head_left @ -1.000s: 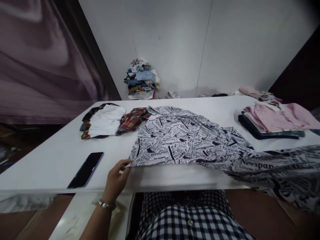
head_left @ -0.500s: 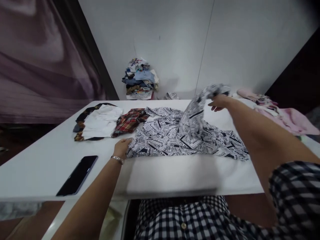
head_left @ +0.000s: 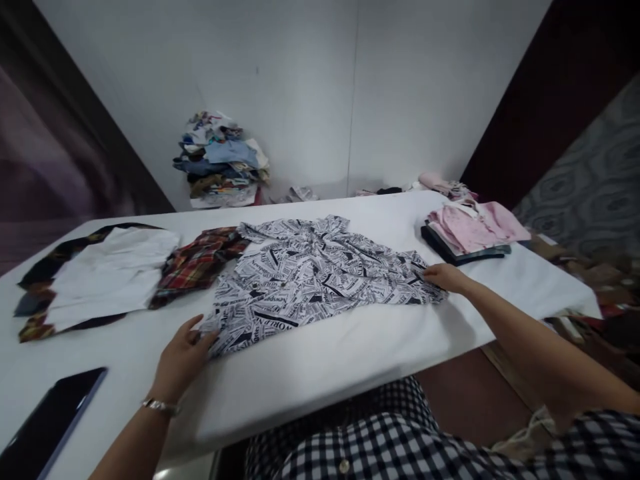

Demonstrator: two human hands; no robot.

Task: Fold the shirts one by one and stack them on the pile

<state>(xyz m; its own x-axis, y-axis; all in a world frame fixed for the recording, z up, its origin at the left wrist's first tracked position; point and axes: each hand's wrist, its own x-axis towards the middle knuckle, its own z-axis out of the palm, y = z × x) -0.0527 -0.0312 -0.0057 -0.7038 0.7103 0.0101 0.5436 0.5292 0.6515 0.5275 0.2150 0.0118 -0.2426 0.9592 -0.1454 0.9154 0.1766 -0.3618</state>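
White table [head_left: 350, 353]: shirt [head_left: 310, 280] stretches sideways between left hand [head_left: 181, 360] and right hand [head_left: 447, 277], each pinching its own end

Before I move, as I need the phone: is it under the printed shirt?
No, the phone lies uncovered on the table, apart from the shirt.

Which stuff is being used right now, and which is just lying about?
In use: printed shirt, left hand and right hand at its edges, table underneath.

Seemingly just lying about: phone, white garment, plaid garment, pink shirt, clothes heap.
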